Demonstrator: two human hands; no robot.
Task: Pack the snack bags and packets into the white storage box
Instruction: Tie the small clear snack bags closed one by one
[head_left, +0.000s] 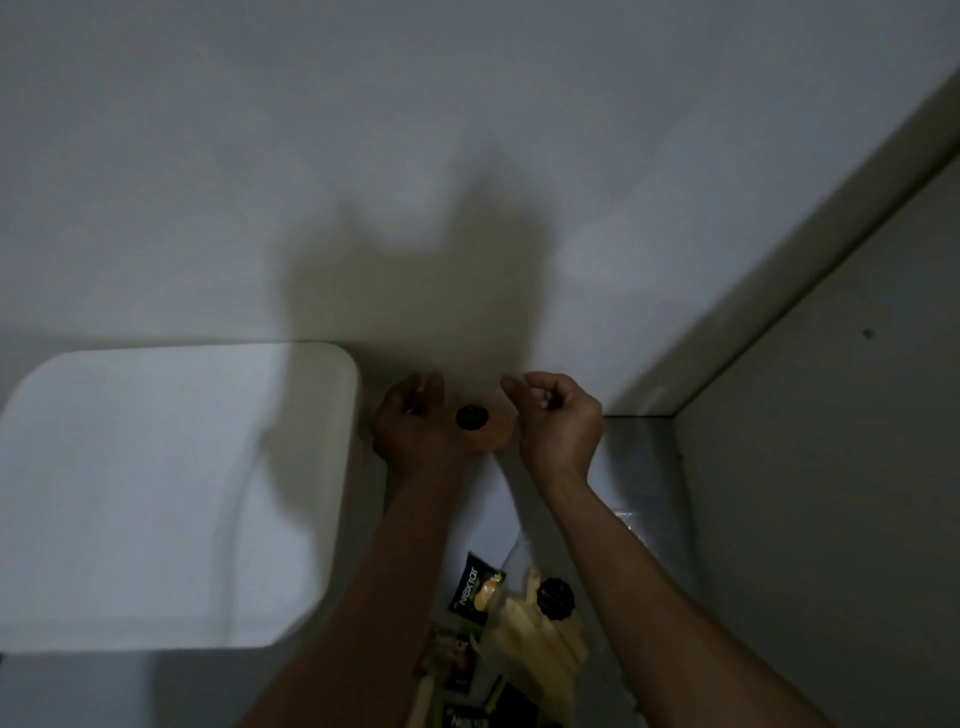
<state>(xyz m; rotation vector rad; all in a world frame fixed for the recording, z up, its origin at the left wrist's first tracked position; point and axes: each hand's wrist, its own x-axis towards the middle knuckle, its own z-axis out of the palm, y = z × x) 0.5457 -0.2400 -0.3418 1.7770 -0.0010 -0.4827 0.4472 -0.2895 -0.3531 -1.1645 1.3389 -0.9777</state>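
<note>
Our left hand (415, 421) holds a round orange thing with a black knob (472, 418); our right hand (558, 418) is loosely curled, apparently empty. Both hover just right of the white storage box (171, 493). The snack packets (475, 590) lie near its lower right corner. In this dim light we could knock them aside.

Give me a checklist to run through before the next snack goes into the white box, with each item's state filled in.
1. White storage box within reach, at the person's left: ok.
2. Box open to receive packets: cannot tell; only a flat white top shows.
3. Snack packets located: ok; black Nextar packet and bag of pale sticks lie between the forearms.
4. Left hand free: cannot tell; it is beside a round orange thing with a black knob.
5. Right hand free: cannot tell; the fingers are curled.
6. Lighting: not ok; dim, shadowed.
</note>
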